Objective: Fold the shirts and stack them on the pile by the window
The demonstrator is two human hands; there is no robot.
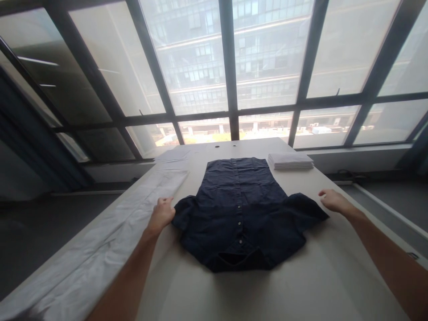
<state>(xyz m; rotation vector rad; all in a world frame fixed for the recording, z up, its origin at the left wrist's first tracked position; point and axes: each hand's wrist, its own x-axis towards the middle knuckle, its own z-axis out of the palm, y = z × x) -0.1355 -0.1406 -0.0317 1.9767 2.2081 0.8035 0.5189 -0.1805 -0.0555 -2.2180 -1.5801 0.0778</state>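
We see a long white table (334,267). On its far right part sits a neat stack of folded white cloths (290,161). A long white sheet (110,240) lies all along the left edge. More white cloth (174,155) lies flat at the far left corner. Behind the table we see big windows (267,58) with dark frames, and a tall building outside.
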